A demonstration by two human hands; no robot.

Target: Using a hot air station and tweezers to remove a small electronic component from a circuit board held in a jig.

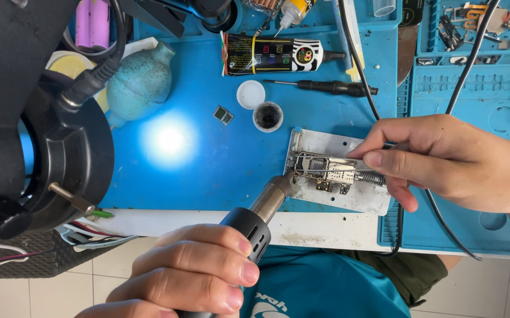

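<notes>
A person's left hand (193,274) grips a hot-air gun (259,213), its nozzle almost touching a small circuit board (328,171) clamped on a metal plate (368,200). The right hand (443,159) pinches what appear to be tweezers (337,171) over the board. Lingering heat could scorch the board; a slip could knock parts loose. Behind the plate, on the blue mat (208,171) covering the tabletop, stand a small pot (268,116) and a screwdriver (325,87); pale floor tiles (60,294) show below.

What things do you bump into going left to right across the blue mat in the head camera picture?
Teal rubber blower bulb → small dark chip → white cap → little black pot → circuit board → right hand.
</notes>
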